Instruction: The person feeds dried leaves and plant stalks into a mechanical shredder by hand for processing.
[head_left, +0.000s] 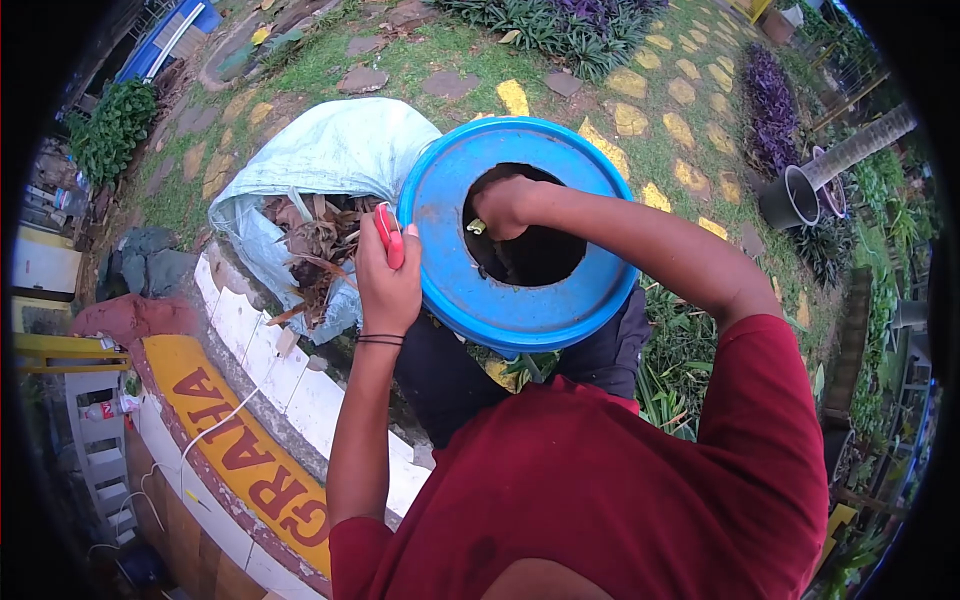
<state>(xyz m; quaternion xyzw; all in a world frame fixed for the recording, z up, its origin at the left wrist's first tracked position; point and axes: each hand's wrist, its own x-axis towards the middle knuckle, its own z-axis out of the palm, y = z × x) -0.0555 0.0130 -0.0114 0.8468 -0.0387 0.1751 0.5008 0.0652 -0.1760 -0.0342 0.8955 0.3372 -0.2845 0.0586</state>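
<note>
My left hand (388, 285) is closed around a red-handled tool (384, 226), beside the left rim of a blue plastic drum (437, 190). Two red handle parts of the tool show; its working end is hidden. My right hand (508, 208) reaches through the round hole in the drum's top, fingers curled down and partly hidden. A small pale-green piece (476, 227), like a bit of plant, pokes out at those fingers. The drum stands upright between my legs, and its inside is dark. Left of it, a pale woven sack (330, 145) lies open, showing dry brown leaves (318, 240).
A low curved wall (235, 440) with yellow paint and red letters runs along the left. Yellow-painted stepping stones (630, 118) cross the grass ahead. Plants (670, 350) grow close on the right. A grey pot (790, 198) stands farther right, and a white cable (215, 425) crosses the wall.
</note>
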